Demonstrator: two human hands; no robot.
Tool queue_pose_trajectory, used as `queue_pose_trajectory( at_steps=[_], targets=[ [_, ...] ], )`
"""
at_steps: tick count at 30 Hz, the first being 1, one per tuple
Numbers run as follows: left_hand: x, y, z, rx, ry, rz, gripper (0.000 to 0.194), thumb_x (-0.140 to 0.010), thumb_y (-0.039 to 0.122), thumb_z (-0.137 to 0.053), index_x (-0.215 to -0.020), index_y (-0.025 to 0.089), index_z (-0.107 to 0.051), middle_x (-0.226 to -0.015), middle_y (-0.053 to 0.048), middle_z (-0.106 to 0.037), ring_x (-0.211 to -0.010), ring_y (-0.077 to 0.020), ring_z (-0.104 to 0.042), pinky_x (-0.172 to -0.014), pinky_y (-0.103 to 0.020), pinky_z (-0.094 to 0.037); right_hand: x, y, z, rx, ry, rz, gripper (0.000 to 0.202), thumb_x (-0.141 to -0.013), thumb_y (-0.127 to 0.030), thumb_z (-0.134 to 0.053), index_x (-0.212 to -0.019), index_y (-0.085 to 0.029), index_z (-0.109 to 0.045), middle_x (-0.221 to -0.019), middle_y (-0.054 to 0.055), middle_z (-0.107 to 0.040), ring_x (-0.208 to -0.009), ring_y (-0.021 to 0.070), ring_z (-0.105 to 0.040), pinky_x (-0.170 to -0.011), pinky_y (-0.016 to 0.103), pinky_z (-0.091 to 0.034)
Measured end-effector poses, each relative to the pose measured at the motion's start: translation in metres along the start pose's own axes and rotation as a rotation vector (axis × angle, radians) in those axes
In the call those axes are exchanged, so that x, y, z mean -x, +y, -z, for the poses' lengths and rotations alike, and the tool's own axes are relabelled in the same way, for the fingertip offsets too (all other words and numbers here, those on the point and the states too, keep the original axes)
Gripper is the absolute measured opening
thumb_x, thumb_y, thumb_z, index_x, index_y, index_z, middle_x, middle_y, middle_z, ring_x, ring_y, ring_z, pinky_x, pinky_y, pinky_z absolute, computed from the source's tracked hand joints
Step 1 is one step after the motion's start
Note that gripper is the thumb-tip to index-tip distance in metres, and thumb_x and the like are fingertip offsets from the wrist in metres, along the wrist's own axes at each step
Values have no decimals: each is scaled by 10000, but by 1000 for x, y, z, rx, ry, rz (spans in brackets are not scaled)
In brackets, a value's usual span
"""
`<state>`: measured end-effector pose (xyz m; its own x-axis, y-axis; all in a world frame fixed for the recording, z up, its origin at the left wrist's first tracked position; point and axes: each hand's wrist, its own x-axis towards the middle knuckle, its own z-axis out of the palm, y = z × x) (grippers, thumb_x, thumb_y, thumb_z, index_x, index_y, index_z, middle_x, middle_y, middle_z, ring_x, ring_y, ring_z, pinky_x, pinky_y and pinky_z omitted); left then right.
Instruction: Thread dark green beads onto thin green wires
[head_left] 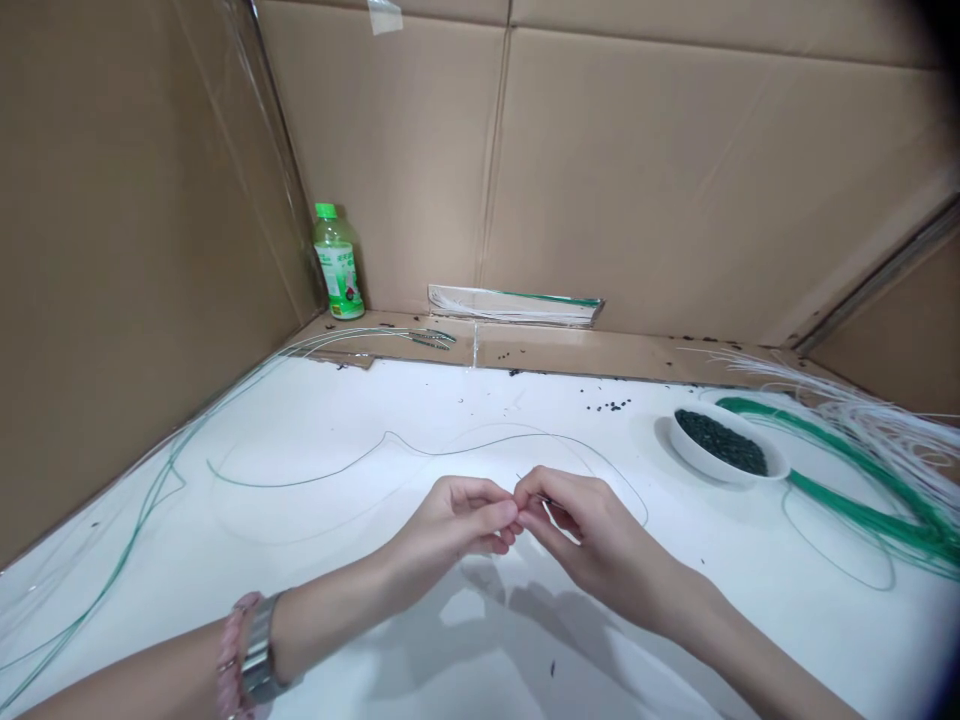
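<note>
My left hand [469, 520] and my right hand [574, 515] meet above the white tabletop, fingertips pinched together and touching. Behind them a thin green wire [450, 452] curves across the table. Its left end lies loose, and its right side bends down behind my right hand. A short dark stretch of it shows between my right thumb and fingers. Whatever sits between my left fingertips is too small and covered to make out. To the right, a white bowl [776, 472] holds many small dark green pieces [721, 442].
A bundle of green wires [862, 515] and white strands [870, 405] lie at the right. Long green strands [142, 520] run along the left, their dark tips at the back. A green-capped bottle [340, 265] stands by the cardboard wall [390, 150]. Dark bits [615, 405] are scattered around.
</note>
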<state>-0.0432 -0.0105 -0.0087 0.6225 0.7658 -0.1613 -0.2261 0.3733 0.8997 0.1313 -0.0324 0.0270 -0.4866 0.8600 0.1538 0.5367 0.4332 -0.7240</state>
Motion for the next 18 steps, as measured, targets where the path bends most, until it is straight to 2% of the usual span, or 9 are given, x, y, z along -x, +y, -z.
queue_pose_trajectory(
  at_steps=[5,11,13,15,18],
  targets=[
    [0,-4,6,99,-41,62,227,-699,335,-734,-717,113,-687,-623,1,-560,-592,-69,-478,-649,-220,-384,4,2,-1,-45,-70,42,88,-909,-164,-397,-885,-231,-449,-799,-25,-645,-590,81,-486,-536,206,-328],
    [4,-10,0,184,-32,62,299,-658,382,-755,-590,120,-626,-567,3,-550,-651,-126,-574,-641,-230,-394,3,4,-7,-221,-94,58,77,-918,-173,-375,-880,-218,-425,-655,-44,-552,-512,65,-406,-478,188,-294],
    [6,-10,-2,202,-31,54,302,-677,379,-743,-580,124,-614,-572,3,-550,-671,-136,-593,-647,-231,-400,4,5,-9,-278,-86,26,56,-921,-180,-367,-935,-225,-395,-630,-57,-511,-524,69,-411,-481,184,-303],
    [7,-9,-3,205,-22,62,280,-690,365,-736,-600,126,-623,-570,10,-551,-634,-109,-571,-635,-217,-400,5,6,-10,-297,-81,-24,115,-920,-198,-378,-1023,-241,-347,-619,-71,-478,-523,74,-402,-480,185,-303],
    [6,-7,1,152,41,77,247,-692,347,-738,-628,130,-637,-579,20,-561,-579,-68,-515,-611,-193,-405,9,6,-6,-189,-82,-47,255,-899,-217,-441,-1108,-264,-303,-647,-76,-492,-530,78,-350,-491,192,-284]
  ],
)
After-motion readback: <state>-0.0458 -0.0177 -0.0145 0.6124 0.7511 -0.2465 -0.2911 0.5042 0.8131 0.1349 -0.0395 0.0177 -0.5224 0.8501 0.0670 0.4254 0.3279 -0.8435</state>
